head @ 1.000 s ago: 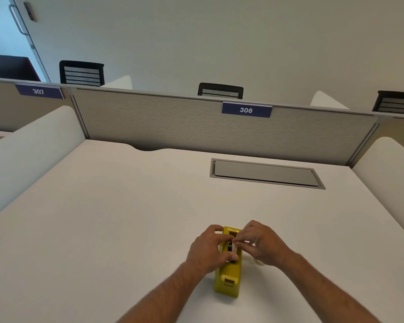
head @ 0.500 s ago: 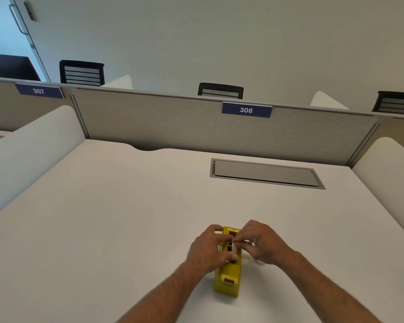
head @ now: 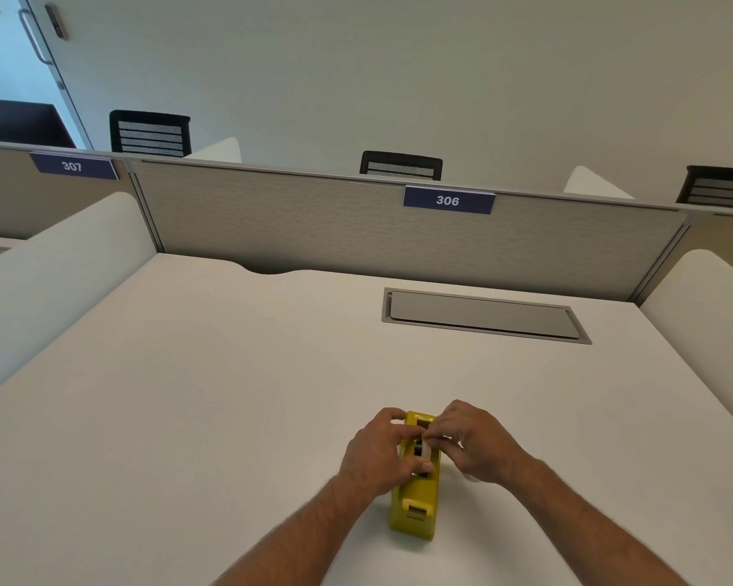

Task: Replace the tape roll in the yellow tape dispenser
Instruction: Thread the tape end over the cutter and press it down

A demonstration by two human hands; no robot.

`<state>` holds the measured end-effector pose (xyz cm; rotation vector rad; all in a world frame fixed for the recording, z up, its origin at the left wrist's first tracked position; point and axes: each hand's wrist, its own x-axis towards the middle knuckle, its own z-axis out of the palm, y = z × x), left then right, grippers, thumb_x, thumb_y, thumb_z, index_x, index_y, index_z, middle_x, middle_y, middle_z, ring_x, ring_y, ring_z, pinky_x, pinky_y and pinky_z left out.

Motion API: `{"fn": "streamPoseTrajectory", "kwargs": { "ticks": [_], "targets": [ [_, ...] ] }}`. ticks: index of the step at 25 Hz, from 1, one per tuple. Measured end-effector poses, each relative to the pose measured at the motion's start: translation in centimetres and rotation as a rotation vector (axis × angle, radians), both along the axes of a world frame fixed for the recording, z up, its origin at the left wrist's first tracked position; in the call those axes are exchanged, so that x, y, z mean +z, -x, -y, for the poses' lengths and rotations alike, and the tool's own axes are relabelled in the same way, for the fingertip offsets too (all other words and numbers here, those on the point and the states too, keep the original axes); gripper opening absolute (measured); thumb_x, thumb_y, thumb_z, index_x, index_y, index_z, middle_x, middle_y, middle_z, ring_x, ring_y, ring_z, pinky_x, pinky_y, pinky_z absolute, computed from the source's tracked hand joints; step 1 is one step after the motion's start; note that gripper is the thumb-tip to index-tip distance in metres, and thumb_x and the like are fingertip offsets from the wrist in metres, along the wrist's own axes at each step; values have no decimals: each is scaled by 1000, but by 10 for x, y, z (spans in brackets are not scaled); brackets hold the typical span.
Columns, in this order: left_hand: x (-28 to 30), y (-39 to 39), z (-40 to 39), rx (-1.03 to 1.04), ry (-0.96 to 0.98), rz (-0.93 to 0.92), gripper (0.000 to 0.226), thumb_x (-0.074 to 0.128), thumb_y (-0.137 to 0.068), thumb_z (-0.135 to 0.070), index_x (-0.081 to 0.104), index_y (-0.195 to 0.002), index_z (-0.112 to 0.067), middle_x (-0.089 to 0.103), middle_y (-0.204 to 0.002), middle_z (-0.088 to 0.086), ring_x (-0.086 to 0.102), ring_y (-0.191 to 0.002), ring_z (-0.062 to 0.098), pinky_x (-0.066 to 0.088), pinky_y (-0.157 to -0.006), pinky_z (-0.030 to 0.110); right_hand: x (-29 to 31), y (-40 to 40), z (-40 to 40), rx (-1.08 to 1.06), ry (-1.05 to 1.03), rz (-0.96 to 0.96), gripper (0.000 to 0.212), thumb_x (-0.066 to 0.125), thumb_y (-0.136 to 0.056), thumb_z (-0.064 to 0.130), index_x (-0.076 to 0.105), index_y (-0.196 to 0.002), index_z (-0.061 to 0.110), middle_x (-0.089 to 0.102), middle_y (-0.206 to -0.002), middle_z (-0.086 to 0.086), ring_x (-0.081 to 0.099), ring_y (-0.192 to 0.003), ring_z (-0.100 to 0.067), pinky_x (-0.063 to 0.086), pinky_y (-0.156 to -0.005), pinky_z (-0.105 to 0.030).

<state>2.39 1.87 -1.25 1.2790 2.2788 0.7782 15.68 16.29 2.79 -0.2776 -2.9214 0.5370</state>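
The yellow tape dispenser stands on the white desk, its cutter end toward me. My left hand wraps the dispenser's left side, thumb resting on top. My right hand is over the roll slot, its fingertips pinching a whitish tape roll that sits in the slot beside a dark hub. Most of the roll is hidden by my fingers. A pale, whitish piece shows under my right palm; I cannot tell what it is.
A grey cable-hatch lid is set into the desk at the back right. A fabric partition labelled 306 closes the far edge. White curved side panels flank the desk. Black chair backs stand beyond.
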Motion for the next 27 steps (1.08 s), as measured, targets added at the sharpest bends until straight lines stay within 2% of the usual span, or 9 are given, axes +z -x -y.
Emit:
{"fn": "streamPoseTrajectory", "kwargs": {
  "ticks": [4, 10, 15, 22, 27],
  "targets": [
    [0, 0, 0, -4, 5, -9, 61, 72, -66, -65, 60, -123, -47, 41, -142, -18, 54, -116, 11, 48, -93, 32, -1, 1, 1, -2, -6, -3, 13, 66, -90, 25, 74, -100, 28, 74, -91, 11, 55, -85, -8, 51, -69, -27],
    [1, 0, 0, -12, 2, -17, 60, 71, -66, -65, 60, -123, -47, 42, -143, -16, 54, -115, 11, 48, -91, 31, -2, 4, 0, -45, 45, -28, 12, 68, -85, 41, 75, -93, 35, 72, -83, 15, 53, -82, -2, 50, -65, -24],
    [1, -1, -1, -5, 8, -14, 62, 70, -66, -66, 59, -123, -47, 42, -143, -16, 53, -116, 13, 46, -90, 30, -6, 3, 4, -46, 2, -90, 8, 71, -86, 34, 76, -91, 31, 73, -80, 13, 49, -77, 0, 44, -62, -19],
    [3, -1, 0, -11, 12, -21, 61, 71, -68, -64, 59, -125, -46, 42, -144, -15, 53, -118, 13, 44, -90, 29, -12, 2, 8, -65, -36, -137, 5, 72, -86, 25, 75, -90, 24, 74, -80, 10, 57, -78, -11, 52, -61, -28],
    [3, 0, 0, -14, 12, -21, 61, 72, -68, -63, 60, -125, -44, 42, -143, -15, 55, -117, 13, 48, -92, 32, -12, 3, 8, -89, 28, -136, 6, 70, -87, 23, 75, -91, 22, 74, -82, 8, 58, -80, -11, 52, -66, -29]
  ]
}}
